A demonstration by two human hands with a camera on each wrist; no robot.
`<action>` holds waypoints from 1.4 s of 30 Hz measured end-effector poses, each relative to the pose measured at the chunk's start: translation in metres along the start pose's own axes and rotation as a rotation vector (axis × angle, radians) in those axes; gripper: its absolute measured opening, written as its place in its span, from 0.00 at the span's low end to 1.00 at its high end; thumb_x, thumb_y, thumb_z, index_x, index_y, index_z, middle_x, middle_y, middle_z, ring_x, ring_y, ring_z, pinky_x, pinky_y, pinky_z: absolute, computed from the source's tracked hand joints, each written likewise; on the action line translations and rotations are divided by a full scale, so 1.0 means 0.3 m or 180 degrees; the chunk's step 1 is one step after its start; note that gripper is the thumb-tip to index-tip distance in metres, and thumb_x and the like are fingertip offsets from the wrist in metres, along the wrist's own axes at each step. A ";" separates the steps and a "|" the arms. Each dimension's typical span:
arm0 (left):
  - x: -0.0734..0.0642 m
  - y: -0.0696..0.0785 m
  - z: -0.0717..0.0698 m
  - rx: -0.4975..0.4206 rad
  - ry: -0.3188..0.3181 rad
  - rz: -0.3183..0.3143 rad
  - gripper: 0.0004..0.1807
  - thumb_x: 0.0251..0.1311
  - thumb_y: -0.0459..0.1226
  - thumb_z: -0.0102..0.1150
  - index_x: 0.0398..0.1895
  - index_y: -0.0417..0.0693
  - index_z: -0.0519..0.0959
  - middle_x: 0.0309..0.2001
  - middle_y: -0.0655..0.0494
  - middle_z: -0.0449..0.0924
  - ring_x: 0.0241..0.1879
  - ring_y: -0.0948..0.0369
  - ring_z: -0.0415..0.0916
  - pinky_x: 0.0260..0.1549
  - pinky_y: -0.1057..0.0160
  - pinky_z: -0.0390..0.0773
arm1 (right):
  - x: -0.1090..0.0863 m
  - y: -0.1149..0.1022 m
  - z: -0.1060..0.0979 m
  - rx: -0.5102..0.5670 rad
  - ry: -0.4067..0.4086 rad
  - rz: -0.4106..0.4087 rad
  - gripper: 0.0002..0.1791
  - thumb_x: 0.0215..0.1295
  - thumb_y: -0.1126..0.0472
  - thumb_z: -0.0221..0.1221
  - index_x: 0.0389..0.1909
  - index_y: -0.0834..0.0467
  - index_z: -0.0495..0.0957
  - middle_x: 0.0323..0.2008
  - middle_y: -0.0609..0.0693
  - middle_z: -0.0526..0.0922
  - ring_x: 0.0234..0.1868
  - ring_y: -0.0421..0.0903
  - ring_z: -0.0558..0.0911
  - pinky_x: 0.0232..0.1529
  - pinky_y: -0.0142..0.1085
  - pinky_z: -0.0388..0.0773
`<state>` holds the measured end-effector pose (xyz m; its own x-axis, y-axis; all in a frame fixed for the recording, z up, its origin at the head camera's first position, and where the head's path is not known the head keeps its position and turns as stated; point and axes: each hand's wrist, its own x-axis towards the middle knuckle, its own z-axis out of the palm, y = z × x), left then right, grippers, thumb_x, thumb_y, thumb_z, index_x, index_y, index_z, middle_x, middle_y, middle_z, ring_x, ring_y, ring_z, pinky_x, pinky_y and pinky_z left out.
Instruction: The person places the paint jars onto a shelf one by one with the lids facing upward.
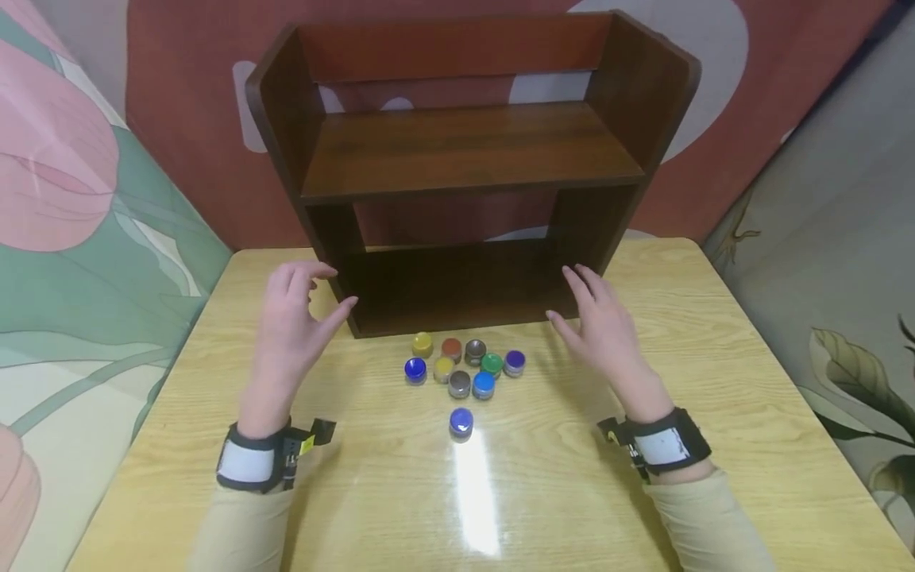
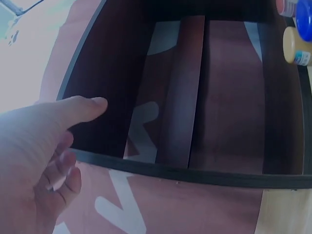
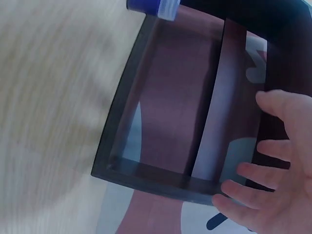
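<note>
— How does the wooden shelf (image 1: pixel 472 187) look?
— It is dark brown and stands upright on the bench (image 1: pixel 386 492). Nearest is its lower board (image 1: pixel 457 286), then, higher, the upper board (image 1: pixel 465 143) between two side walls (image 1: pixel 646 103); farthest, a reddish strip (image 1: pixel 457 48) crosses the back.
— And the containers?
— Ten small jars (image 1: pixel 460 384) with coloured tops stand on the bench. Nearest is one blue jar (image 1: pixel 461 423), alone, at six o'clock of the group. Behind it come grey and bright blue; then dark blue, yellow, green and purple; the last row, yellow, red and dark grey, is just before the shelf. What is inside, I cannot tell.
— Where is the shelf for the hands?
— If the jars are the clock centre, the left hand (image 1: pixel 289 330) is between nine and ten o'clock, the right hand (image 1: pixel 608 330) between two and three, the shelf at twelve. In each hand the thumb stands well apart from the fingers, and nothing is held. The shelf's lower part is between them, near both; whether they touch it, I cannot tell.
</note>
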<state>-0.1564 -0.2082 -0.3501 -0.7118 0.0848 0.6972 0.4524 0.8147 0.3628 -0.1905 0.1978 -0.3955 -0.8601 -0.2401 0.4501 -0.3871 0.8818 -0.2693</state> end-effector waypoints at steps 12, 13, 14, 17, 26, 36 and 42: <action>-0.012 0.033 0.052 -0.0155 -0.0610 0.0621 0.16 0.52 0.33 0.75 0.43 0.44 0.82 0.40 0.50 0.85 0.37 0.55 0.78 0.34 0.60 0.81 | 0.028 0.036 -0.034 0.0305 0.0776 0.0485 0.26 0.64 0.60 0.65 0.58 0.70 0.71 0.56 0.70 0.76 0.56 0.66 0.76 0.56 0.59 0.76; -0.012 0.037 0.057 -0.0171 -0.0682 0.0644 0.15 0.52 0.34 0.75 0.43 0.44 0.82 0.40 0.51 0.85 0.37 0.56 0.79 0.35 0.60 0.82 | 0.031 0.041 -0.033 0.0322 0.0807 0.0518 0.25 0.64 0.61 0.65 0.57 0.71 0.71 0.55 0.70 0.76 0.55 0.66 0.77 0.54 0.59 0.76; -0.013 0.040 0.064 -0.0178 -0.0755 0.0666 0.15 0.53 0.34 0.75 0.43 0.44 0.83 0.40 0.51 0.85 0.37 0.56 0.80 0.35 0.60 0.82 | 0.033 0.044 -0.033 0.0340 0.0838 0.0549 0.25 0.64 0.61 0.64 0.56 0.71 0.71 0.54 0.70 0.76 0.53 0.66 0.77 0.53 0.58 0.77; -0.016 0.051 0.081 -0.0205 -0.1003 0.0702 0.14 0.55 0.36 0.74 0.44 0.45 0.83 0.41 0.52 0.86 0.38 0.57 0.81 0.39 0.60 0.84 | 0.041 0.055 -0.031 0.0394 0.0918 0.0639 0.23 0.65 0.61 0.63 0.55 0.72 0.71 0.51 0.70 0.77 0.49 0.65 0.77 0.47 0.57 0.77; -0.042 0.066 0.126 -0.0223 -0.1756 0.0438 0.18 0.56 0.40 0.74 0.49 0.50 0.82 0.44 0.56 0.86 0.44 0.57 0.83 0.44 0.59 0.85 | 0.064 0.073 -0.016 0.0606 0.1083 0.0990 0.23 0.67 0.60 0.61 0.56 0.70 0.69 0.50 0.68 0.77 0.46 0.62 0.79 0.44 0.53 0.80; -0.057 0.087 0.173 -0.0251 -0.2477 0.0020 0.22 0.55 0.39 0.74 0.54 0.51 0.81 0.50 0.53 0.85 0.49 0.55 0.81 0.48 0.57 0.84 | 0.084 0.086 0.005 0.1070 0.1072 0.1223 0.23 0.68 0.62 0.59 0.60 0.67 0.66 0.56 0.65 0.78 0.49 0.60 0.84 0.45 0.51 0.86; -0.069 0.088 0.198 -0.0313 -0.2759 -0.0045 0.22 0.53 0.36 0.74 0.53 0.48 0.81 0.51 0.51 0.85 0.52 0.53 0.81 0.53 0.54 0.83 | 0.084 0.102 0.016 0.1152 0.0996 0.1245 0.22 0.69 0.65 0.58 0.61 0.66 0.65 0.57 0.65 0.78 0.51 0.61 0.84 0.48 0.51 0.85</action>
<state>-0.1617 -0.1543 -0.3919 -0.8576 0.5143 -0.0094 0.4563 0.7691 0.4476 -0.2256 0.2169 -0.3967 -0.8441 0.2519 0.4733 -0.1981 0.6738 -0.7119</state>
